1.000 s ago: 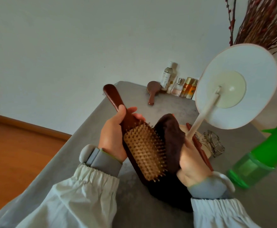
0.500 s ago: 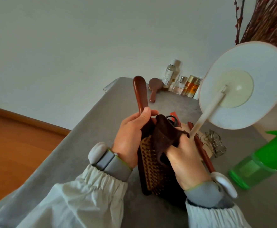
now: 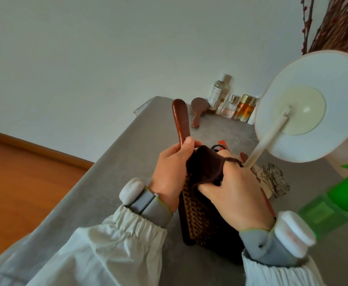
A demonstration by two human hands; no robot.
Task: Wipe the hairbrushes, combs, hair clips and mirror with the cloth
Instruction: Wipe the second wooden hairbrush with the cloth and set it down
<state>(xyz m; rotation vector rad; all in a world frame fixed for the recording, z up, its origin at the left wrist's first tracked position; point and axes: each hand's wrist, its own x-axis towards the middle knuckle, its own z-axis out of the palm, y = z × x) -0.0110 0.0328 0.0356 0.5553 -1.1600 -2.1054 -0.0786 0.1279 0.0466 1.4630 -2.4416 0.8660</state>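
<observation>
Left hand (image 3: pixel 170 174) around hairbrush (image 3: pixel 193 213) handle

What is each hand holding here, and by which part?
The left hand grips the large wooden hairbrush where its handle meets the head. The right hand holds the dark brown cloth bunched in its fingers, against the bristle side.

Grey table (image 3: pixel 111 168); green spray bottle (image 3: pixel 334 205), near right, blurred; row of small bottles (image 3: pixel 231 106), far edge by wall; what look like dried twigs (image 3: pixel 334 23), far right.
</observation>
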